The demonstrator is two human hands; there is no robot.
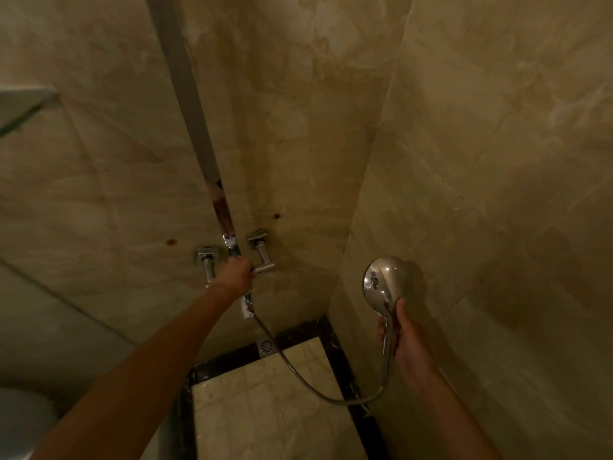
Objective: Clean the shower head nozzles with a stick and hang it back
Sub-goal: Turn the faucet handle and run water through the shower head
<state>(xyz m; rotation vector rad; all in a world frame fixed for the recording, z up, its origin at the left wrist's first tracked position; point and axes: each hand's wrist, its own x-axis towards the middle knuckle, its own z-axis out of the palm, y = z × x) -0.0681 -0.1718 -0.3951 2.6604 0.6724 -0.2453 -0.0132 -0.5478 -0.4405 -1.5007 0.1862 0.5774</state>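
Shower head (384,282), one, chrome back toward the camera (nozzles hidden), sits at four o'clock, its handle wrapped by the right hand (403,340). One hose (298,373) loops to the mixer at six o'clock of two tap handles (234,252), where the left hand (237,273) curls around a fitting.

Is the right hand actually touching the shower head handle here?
Touching. The head view shows the right hand wrapped around the handle of the shower head, thumb lying along one side and fingers curled round the other, with no gap visible.
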